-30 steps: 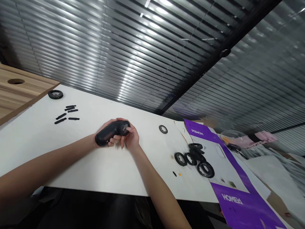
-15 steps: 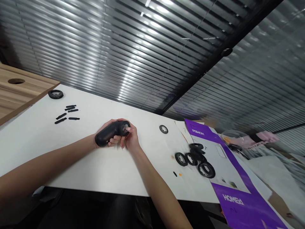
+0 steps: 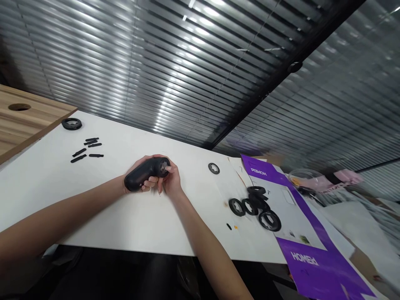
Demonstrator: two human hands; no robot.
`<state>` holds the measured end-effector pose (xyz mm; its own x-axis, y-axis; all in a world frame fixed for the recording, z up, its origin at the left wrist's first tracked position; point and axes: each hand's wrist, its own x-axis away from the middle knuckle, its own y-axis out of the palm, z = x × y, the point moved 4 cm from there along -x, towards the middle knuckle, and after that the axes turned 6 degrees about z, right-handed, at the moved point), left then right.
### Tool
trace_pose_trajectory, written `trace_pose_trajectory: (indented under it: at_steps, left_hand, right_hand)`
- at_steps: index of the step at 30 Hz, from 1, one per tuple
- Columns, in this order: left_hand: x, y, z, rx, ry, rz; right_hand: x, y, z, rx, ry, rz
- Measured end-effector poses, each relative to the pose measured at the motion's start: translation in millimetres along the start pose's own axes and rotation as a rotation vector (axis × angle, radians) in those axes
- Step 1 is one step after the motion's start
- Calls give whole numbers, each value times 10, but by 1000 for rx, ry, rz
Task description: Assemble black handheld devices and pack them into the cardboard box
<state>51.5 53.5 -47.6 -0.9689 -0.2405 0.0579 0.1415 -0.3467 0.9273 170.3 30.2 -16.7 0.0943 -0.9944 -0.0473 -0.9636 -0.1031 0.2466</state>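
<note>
Left hand [image 3: 135,175] wrapped around the black handheld device [image 3: 145,173], fingers curled under its body, gripping it just above the white surface [image 3: 131,221]. Right hand [image 3: 171,180] pressed against the device's round head end, fingertips [image 3: 168,169] on its face; I can't tell whether they pinch anything small there. Both hands meet on the device, near the middle of the surface.

Right of the hands, a lone black toothed ring [image 3: 214,168] lies flat, apart from everything. Farther right I count a cluster of black rings [image 3: 254,206], touching and partly overlapping, at the edge of a purple printed sheet [image 3: 312,262] (lettering reads mirrored from my view). Two tiny specks, one black, one orange [image 3: 233,227], sit just below the cluster.

Far left: a group of small black strips [image 3: 86,149] scattered close together, and one more black ring [image 3: 71,123] beside the wooden panel [image 3: 21,121]. Slatted blinds [image 3: 175,62] fill the background.
</note>
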Motion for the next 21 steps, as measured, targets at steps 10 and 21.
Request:
trace_pose_trajectory:
  at_steps: [10,21]
  left_hand:
    - [-47,-55,-10,-13,-22,-51]
    - [-43,-41,-10,-28,-7,-43]
  right_hand:
    - [28,-4,-7,15,15,11]
    - [29,3,-6,35,3,31]
